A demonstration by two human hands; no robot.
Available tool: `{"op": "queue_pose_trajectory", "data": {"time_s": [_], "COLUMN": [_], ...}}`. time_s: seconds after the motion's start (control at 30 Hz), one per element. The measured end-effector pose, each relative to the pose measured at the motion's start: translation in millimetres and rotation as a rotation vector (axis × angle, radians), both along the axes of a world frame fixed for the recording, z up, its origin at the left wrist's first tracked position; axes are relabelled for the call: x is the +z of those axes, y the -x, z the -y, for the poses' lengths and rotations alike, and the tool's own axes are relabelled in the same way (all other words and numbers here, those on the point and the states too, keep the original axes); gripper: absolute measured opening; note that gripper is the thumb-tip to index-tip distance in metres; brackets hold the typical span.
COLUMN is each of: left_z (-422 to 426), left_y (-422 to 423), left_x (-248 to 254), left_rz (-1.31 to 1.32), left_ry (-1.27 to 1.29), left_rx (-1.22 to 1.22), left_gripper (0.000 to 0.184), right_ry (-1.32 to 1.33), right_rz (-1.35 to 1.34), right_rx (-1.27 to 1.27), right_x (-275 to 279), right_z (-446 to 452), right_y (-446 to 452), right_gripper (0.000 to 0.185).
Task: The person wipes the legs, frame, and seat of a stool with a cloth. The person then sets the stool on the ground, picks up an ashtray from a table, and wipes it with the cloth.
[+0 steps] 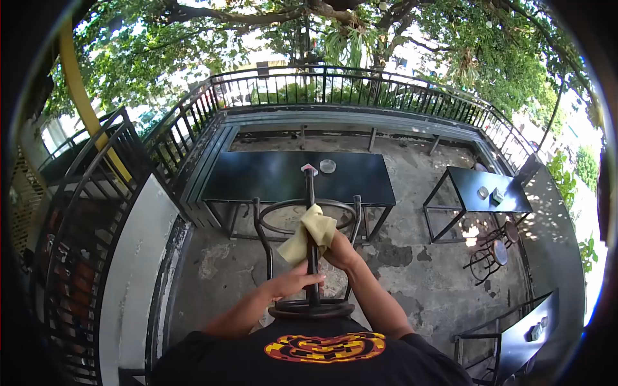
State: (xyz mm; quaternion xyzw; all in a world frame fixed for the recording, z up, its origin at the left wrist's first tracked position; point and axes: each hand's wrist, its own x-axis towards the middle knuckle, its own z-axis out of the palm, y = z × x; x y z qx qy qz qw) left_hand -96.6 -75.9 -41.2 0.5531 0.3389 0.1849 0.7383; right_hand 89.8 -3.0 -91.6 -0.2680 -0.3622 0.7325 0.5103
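Note:
A dark metal stool (pixel 313 310) is tipped with its legs pointing away from me and its round end close to my chest. A yellow cloth (pixel 308 235) is wrapped around its middle leg. My right hand (pixel 339 250) is closed on the cloth at that leg, with the fingers partly hidden behind it. Lower down, my left hand (pixel 294 283) grips the same leg, its fingers reaching around the metal. A metal ring joins the legs beyond the cloth.
Ahead stands a long black table (pixel 257 177) with a glass ashtray (pixel 327 166) and a small pink-and-white item. To the right are a smaller table (pixel 499 186), stools (pixel 497 252) and another table (pixel 515 350). Railings and a bench edge the terrace; a wall (pixel 136 257) stands left.

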Motion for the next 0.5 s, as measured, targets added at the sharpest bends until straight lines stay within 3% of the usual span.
{"op": "queue_pose_trajectory", "data": {"time_s": [0.17, 0.2, 0.27, 0.3, 0.37, 0.43, 0.5], "left_z": [-24, -26, -49, -60, -80, -86, -84], "left_y": [47, 53, 65, 67, 62, 48, 15], "left_x": [-9, 17, 13, 10, 17, 27, 36], "left_rz": [-0.160, -0.267, -0.195, -0.160, -0.179, -0.112, 0.046], "left_ry": [-0.163, -0.243, -0.123, -0.062, -0.182, -0.218, -0.174], "left_rx": [-0.252, -0.182, 0.083, 0.217, 0.304, 0.340, 0.328], "left_gripper": [0.042, 0.043, 0.044, 0.045, 0.047, 0.052, 0.060], "right_ry": [0.119, 0.156, 0.224, 0.187, 0.091, 0.233, 0.207], "right_rz": [-0.415, -0.504, -0.674, -0.781, -0.984, -0.856, -0.753], "right_rx": [0.173, 0.199, 0.227, 0.235, 0.420, 0.261, 0.226], "right_x": [-30, -31, -21, -29, -29, -25, -26], "right_z": [16, 23, 35, 33, 33, 44, 46], "right_y": [-24, -26, -22, -15, -2, 6, 13], "right_gripper": [0.042, 0.042, 0.044, 0.045, 0.046, 0.045, 0.042]}}
